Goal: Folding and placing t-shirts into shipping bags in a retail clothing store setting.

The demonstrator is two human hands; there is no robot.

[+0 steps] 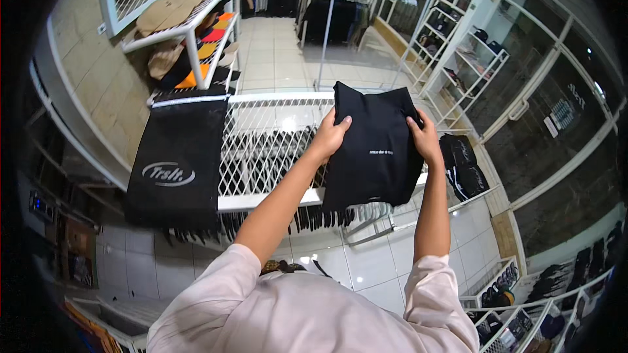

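A folded black garment (375,157) with a small line of pale print is held up by its two sides. My left hand (332,136) grips its left edge, thumb on the front. At the opposite edge my right hand (426,138) has the cloth between thumb and fingers. Below the garment runs a white wire-mesh rack top (265,152); whether the cloth touches it I cannot tell. To the left, a black plastic bag (171,157) with a pale printed logo lies flat over the mesh, its white strip at the far edge.
Dark hangers (314,218) hang under the mesh. Beyond stands a white shelf (196,54) with caps (211,51). A white metal clothes rail (327,24) rises behind the rack. On the right are black packages (463,162) and a glass door (544,103).
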